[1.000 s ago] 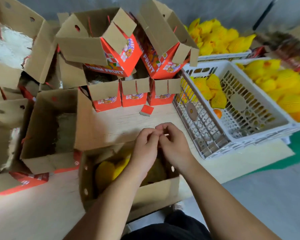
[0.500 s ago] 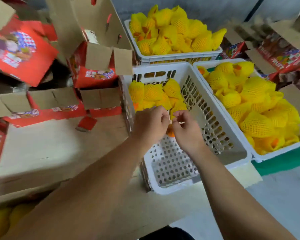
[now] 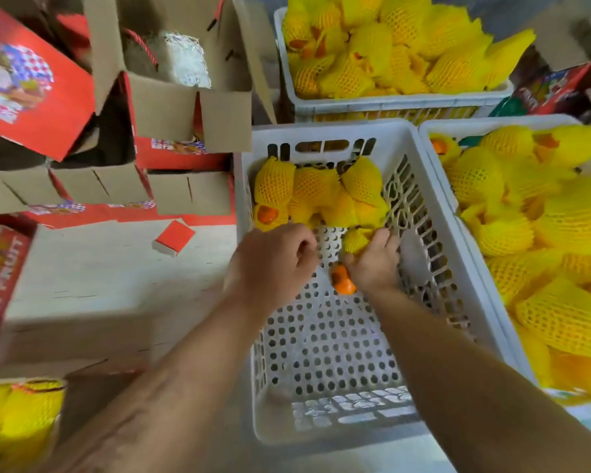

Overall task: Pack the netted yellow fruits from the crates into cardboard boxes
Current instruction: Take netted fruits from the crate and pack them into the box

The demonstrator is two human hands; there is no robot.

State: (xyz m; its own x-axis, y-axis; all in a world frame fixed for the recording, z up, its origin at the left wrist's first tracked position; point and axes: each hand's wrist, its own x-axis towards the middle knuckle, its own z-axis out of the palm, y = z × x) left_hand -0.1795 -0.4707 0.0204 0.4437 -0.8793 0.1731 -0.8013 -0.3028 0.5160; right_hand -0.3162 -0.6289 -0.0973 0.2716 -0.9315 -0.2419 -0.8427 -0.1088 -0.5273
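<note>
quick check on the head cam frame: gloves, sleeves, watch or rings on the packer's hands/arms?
None visible. The left hand and the right hand are bare, with no gloves and no rings that can be made out. Both forearms are uncovered as far as the frame shows, with no sleeve edge, watch or wristband in view. The frame is slightly blurred, so small items could be missed.

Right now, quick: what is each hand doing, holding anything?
Left hand: fingers curled, over the middle crate; nothing visible in it.
Right hand: fingers curled round a netted fruit in that crate.
</note>
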